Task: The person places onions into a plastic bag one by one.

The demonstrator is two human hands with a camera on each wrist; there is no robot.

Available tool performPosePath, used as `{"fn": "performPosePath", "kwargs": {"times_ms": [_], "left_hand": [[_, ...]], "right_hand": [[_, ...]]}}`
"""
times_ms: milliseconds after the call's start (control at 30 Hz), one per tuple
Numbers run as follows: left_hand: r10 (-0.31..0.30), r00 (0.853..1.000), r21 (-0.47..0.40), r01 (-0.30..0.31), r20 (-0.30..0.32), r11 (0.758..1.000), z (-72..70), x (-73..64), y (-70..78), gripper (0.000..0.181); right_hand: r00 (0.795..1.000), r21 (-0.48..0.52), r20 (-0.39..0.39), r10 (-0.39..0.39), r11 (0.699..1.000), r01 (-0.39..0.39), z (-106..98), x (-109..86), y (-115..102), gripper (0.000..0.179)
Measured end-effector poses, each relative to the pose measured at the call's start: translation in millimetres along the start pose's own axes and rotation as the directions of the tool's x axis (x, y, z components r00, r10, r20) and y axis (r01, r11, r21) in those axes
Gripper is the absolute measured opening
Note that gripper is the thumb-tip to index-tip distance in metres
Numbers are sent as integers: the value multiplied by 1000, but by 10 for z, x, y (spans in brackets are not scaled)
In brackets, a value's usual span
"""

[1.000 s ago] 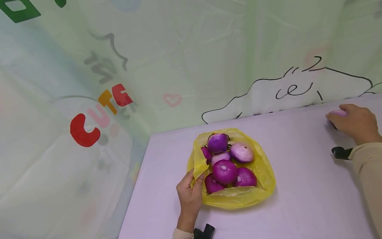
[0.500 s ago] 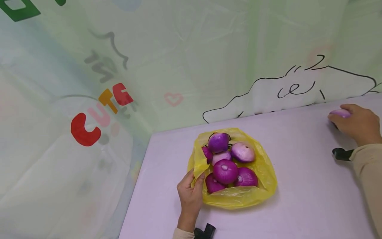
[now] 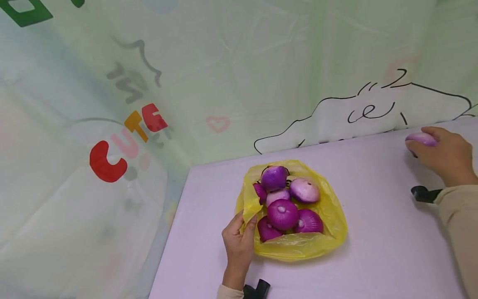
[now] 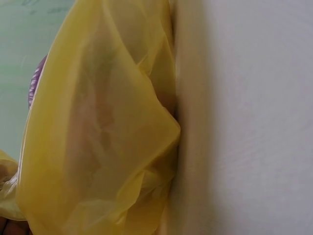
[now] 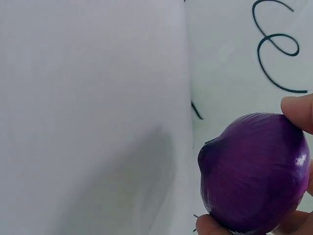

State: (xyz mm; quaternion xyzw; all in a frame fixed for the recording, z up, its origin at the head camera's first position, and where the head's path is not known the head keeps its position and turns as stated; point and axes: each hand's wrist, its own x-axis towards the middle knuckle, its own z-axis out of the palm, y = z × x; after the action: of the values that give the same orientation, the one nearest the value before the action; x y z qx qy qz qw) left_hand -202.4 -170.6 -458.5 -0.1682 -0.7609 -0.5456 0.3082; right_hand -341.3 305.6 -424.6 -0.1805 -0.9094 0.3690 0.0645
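A yellow plastic bag (image 3: 332,224) lies with its mouth spread on the table, several purple onions (image 3: 282,214) inside it. My left hand (image 3: 239,245) pinches the bag's left rim between thumb and fingers. In the left wrist view the bag's wall (image 4: 112,147) fills much of the picture, and only a bit of that hand shows at the bottom corner. Far to the right, near the table's back edge, my right hand (image 3: 446,153) grips another purple onion (image 3: 423,139). The right wrist view shows this onion (image 5: 254,171) between the fingertips, raised off the table.
The pale table (image 3: 381,232) meets a printed curtain (image 3: 239,74) at its back edge. Black camera mounts sit at the left wrist (image 3: 257,289) and the right wrist (image 3: 425,194). Table surface stretches between the bag and the right hand.
My right hand has lifted the onion slightly from the table and shifted a little left. The left hand and the bag stay practically where they were.
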Motion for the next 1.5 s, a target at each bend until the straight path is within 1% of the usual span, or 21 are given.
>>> {"fn": "performPosePath", "kwargs": {"times_ms": [200,400,633,967,1267,1400,1500], "left_hand": [[-5,1000,2,5,4,1000,5,7,15,28],[-1,1000,0,1,3,1000,1,11,32,28],[-11,1000,-1,11,3,1000,1,3,26,28],[-20,1000,-7,20,6,1000,4,3,28,28],[-21,1000,-16,21,6,1000,6,3,22,27],[-20,1000,-20,20,7,1000,6,1,20,27],[-14,1000,-17,14,6,1000,6,-1,20,26]], "right_hand": [[1000,20,-1,-22,1000,22,-6,-76,-55,84],[999,55,-27,-39,998,41,-15,-154,-107,81],[1000,108,-8,7,994,-6,-8,-261,-190,85],[999,140,-35,-37,989,41,1,-374,-306,79],[1000,152,-17,-26,988,28,25,-444,-436,79],[998,152,-20,-58,987,60,-1,-493,-508,78],[994,157,-34,-102,982,106,-16,-523,-566,77]]}}
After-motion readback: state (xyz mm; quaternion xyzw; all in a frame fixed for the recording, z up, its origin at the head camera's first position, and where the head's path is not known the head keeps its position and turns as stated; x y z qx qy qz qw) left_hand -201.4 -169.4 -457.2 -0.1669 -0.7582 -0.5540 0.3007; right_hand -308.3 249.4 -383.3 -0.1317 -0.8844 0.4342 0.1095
